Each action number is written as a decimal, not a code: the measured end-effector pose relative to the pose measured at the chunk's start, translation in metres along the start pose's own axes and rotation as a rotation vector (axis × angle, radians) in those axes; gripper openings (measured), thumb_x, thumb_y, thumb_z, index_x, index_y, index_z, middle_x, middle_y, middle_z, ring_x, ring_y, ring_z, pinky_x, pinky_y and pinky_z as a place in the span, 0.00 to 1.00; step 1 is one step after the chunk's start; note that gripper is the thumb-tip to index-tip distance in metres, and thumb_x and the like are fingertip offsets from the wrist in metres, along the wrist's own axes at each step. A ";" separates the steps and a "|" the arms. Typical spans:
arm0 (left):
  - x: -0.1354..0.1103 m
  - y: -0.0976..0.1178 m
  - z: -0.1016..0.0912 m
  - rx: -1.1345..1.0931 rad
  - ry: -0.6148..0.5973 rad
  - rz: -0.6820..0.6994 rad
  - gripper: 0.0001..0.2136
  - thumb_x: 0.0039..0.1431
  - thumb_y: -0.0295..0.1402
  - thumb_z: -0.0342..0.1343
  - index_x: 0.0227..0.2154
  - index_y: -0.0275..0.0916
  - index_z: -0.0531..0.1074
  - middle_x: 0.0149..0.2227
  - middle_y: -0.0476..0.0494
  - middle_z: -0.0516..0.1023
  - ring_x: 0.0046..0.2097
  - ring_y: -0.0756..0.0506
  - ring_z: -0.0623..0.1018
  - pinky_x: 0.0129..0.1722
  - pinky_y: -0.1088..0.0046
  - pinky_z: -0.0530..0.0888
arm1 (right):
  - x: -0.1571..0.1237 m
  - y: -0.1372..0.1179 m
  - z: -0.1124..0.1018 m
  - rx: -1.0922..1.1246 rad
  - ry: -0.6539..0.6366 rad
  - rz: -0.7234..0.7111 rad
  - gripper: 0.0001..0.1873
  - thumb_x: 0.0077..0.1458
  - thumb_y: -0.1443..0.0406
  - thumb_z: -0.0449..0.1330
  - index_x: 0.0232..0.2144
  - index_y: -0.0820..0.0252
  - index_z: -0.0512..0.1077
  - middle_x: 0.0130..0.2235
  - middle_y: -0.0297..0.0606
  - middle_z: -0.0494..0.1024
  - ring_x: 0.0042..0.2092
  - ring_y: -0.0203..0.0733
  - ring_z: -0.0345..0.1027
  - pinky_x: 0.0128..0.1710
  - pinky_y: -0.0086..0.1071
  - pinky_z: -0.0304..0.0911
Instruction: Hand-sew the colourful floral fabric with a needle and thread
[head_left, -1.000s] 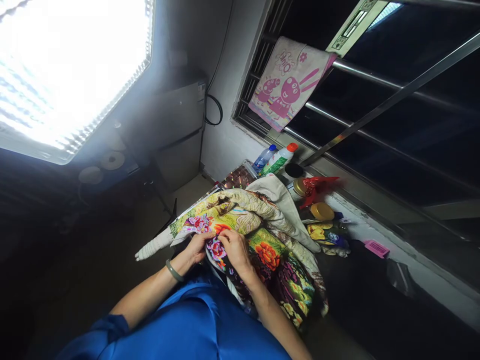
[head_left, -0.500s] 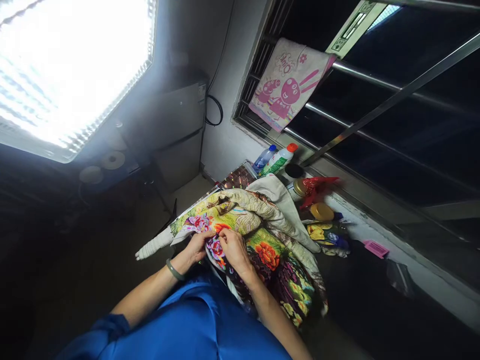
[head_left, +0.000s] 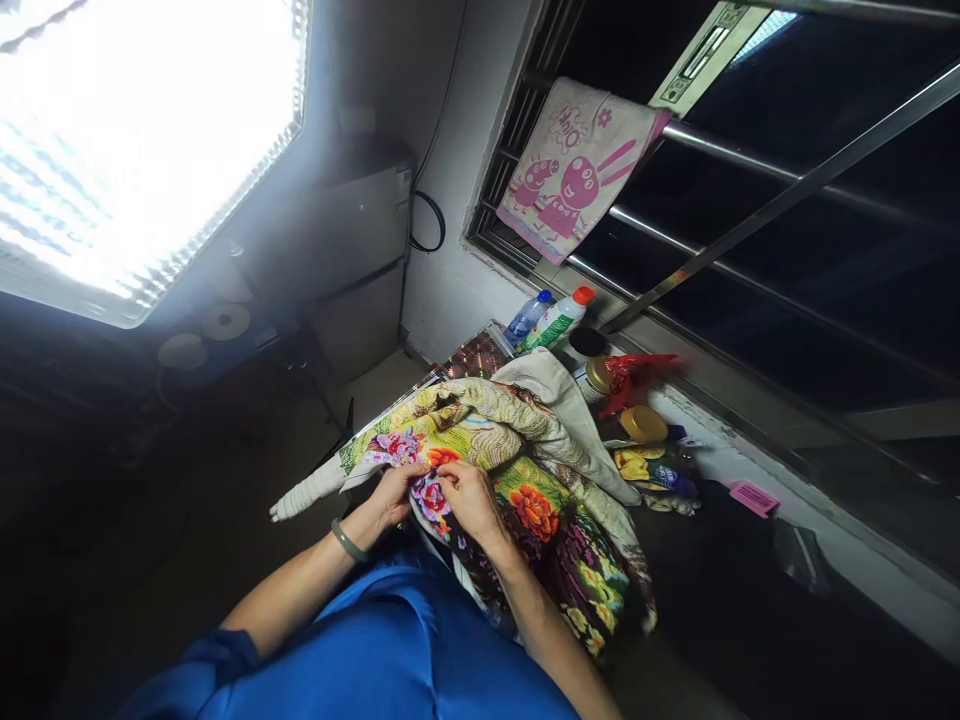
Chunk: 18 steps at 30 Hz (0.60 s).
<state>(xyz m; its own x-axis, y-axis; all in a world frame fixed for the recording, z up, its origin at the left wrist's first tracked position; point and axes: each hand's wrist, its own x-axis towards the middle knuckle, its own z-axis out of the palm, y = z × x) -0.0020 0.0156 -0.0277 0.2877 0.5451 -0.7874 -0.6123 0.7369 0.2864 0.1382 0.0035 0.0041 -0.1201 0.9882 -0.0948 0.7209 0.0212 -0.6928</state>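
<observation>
A large embroidered cloth (head_left: 535,512), covered in bright flowers on yellow-green and dark ground, lies bunched in front of my body. One end of it is wound into a pale roll (head_left: 311,488) at the left. My left hand (head_left: 394,494), with a green bangle (head_left: 349,541) on the wrist, grips the cloth near the pink and purple flowers. Close beside it, my right hand (head_left: 466,497) is closed in a pinch just over the cloth's surface. Whatever is between those right fingertips is too small to make out.
A bright lamp (head_left: 150,140) hangs at upper left. Along the windowsill stand a blue-capped bottle (head_left: 528,318), a red-capped bottle (head_left: 559,318), a gold-lidded jar (head_left: 643,424) and a red bag (head_left: 634,380). A pink-printed towel (head_left: 577,170) hangs on the window bars.
</observation>
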 end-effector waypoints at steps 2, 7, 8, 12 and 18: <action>0.000 0.000 0.000 -0.002 0.002 0.001 0.10 0.37 0.17 0.67 0.21 0.35 0.75 0.25 0.39 0.82 0.37 0.37 0.84 0.43 0.64 0.78 | 0.000 0.001 0.001 0.004 0.001 -0.003 0.15 0.48 0.77 0.57 0.29 0.59 0.81 0.30 0.39 0.81 0.31 0.39 0.71 0.34 0.30 0.64; -0.003 0.001 0.004 -0.030 0.009 -0.004 0.11 0.37 0.15 0.65 0.20 0.36 0.74 0.24 0.40 0.82 0.37 0.38 0.84 0.44 0.64 0.78 | 0.001 0.004 0.003 0.033 0.014 -0.019 0.14 0.48 0.76 0.57 0.28 0.59 0.81 0.30 0.38 0.81 0.31 0.39 0.72 0.34 0.29 0.64; -0.003 0.001 0.004 -0.032 0.017 -0.004 0.11 0.37 0.14 0.65 0.20 0.36 0.74 0.24 0.40 0.82 0.37 0.38 0.84 0.43 0.65 0.78 | 0.001 0.005 0.003 0.043 0.018 -0.023 0.13 0.48 0.76 0.58 0.28 0.58 0.81 0.30 0.38 0.81 0.31 0.39 0.72 0.34 0.29 0.65; -0.005 0.002 0.007 -0.040 0.021 -0.018 0.11 0.37 0.14 0.65 0.22 0.36 0.75 0.23 0.42 0.82 0.35 0.39 0.84 0.42 0.65 0.79 | 0.001 0.006 0.003 0.088 0.033 -0.035 0.11 0.49 0.74 0.58 0.27 0.58 0.80 0.28 0.37 0.81 0.29 0.38 0.71 0.33 0.29 0.65; -0.007 0.003 0.009 -0.025 0.007 -0.021 0.11 0.38 0.16 0.66 0.23 0.36 0.75 0.26 0.41 0.83 0.38 0.37 0.84 0.44 0.63 0.79 | 0.003 0.006 0.007 0.199 0.046 0.009 0.08 0.49 0.71 0.58 0.24 0.58 0.76 0.23 0.33 0.77 0.25 0.37 0.68 0.30 0.29 0.64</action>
<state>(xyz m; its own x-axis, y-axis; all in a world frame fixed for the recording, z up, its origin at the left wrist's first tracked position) 0.0009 0.0175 -0.0166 0.2956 0.5270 -0.7968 -0.6243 0.7379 0.2564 0.1377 0.0052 -0.0052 -0.0800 0.9942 -0.0719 0.5718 -0.0133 -0.8203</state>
